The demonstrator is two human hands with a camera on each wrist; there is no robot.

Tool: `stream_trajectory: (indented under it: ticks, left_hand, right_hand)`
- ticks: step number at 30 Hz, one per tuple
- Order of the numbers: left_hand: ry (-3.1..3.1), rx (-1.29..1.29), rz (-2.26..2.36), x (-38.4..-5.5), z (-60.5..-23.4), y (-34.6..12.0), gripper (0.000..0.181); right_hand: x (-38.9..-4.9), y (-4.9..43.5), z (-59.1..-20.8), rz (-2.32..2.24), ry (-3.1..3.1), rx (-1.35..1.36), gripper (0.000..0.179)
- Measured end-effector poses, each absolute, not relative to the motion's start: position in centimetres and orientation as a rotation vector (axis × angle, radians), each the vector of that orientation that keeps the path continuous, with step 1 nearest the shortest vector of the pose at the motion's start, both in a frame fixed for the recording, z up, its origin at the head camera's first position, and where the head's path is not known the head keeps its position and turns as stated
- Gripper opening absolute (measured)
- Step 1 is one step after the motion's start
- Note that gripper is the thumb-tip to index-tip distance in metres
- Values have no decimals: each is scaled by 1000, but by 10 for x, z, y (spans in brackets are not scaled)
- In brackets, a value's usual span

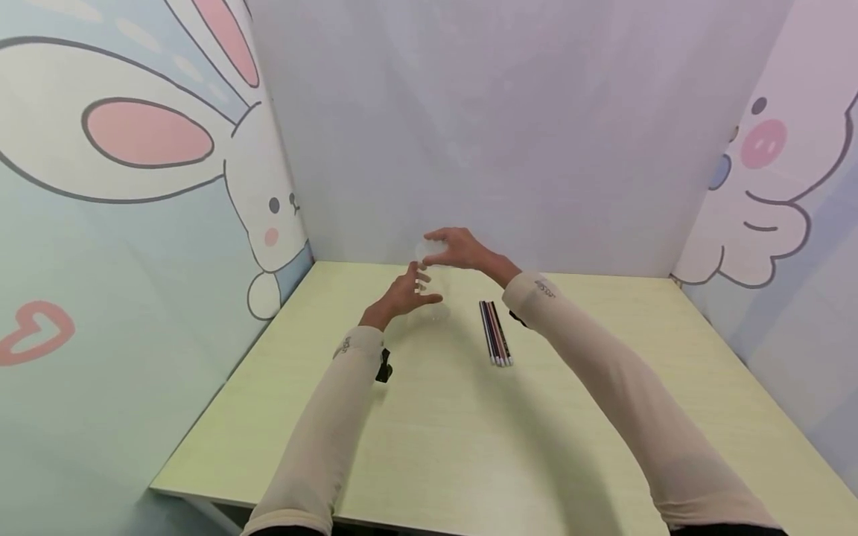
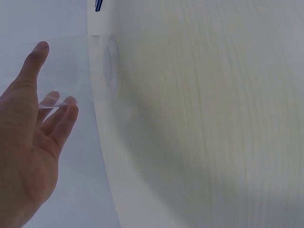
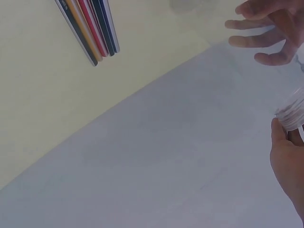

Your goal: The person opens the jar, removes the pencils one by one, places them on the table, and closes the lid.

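Observation:
A tall clear container (image 1: 439, 311), hard to make out, stands on the table, its round base (image 2: 111, 69) showing in the left wrist view. My left hand (image 1: 404, 292) holds it about the body, thumb on one side and fingers on the other; some fingertips (image 2: 50, 98) show through the clear wall. At the ridged clear top (image 3: 291, 111) my right hand (image 1: 459, 249) grips with thumb and fingers. Whether this ridged part is a separate lid cannot be told. Several pencils (image 1: 495, 335) lie side by side to the right of the container.
The pale yellow table (image 1: 415, 439) meets a grey-white backdrop (image 1: 523, 134) just behind the hands. Walls with a cartoon rabbit (image 1: 261, 186) and a cartoon pig (image 1: 777, 179) flank it left and right. Shadows of the arms fall across the tabletop.

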State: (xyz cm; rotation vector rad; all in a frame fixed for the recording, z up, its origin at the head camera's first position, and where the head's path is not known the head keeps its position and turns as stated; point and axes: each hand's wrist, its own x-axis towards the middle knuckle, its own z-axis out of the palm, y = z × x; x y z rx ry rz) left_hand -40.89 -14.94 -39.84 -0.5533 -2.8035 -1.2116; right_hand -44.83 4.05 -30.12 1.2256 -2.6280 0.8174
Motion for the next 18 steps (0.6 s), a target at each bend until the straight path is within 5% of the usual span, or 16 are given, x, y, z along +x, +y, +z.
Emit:
stream_trajectory:
  ticks: [18]
  left_hand:
    - [-2813, -573, -1221, -411, -400, -150, 77]
  right_hand:
    - [-459, 50, -317, 982, -2609, 1253, 64]
